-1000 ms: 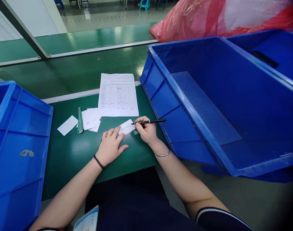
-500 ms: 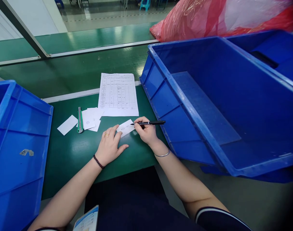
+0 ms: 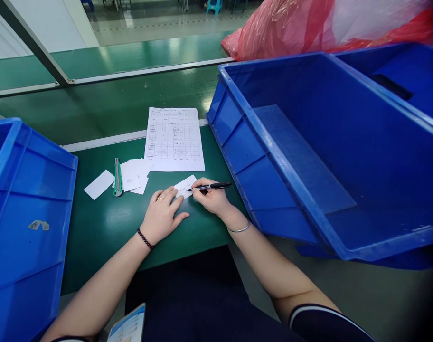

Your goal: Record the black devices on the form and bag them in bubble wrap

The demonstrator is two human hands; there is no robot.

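Note:
My right hand grips a black pen, its tip on a small white card that bears some handwriting. Flat on the green table, my left hand has its fingers spread, the fingertips touching the card's left end. Behind the card lies a printed form with a table and some handwritten entries. To the left are several white slips, partly overlapping, and a green utility knife beside them. Another white card rests farther left.
A large blue bin stands close on the right, its rim above the tabletop. A second blue bin flanks the left side. Red and clear plastic bagging sits beyond the right bin. A metal-edged ledge borders the table's back.
My right hand and the pen have shifted slightly left and down over the card. The card has moved a little up and right. My left hand stays about where it was.

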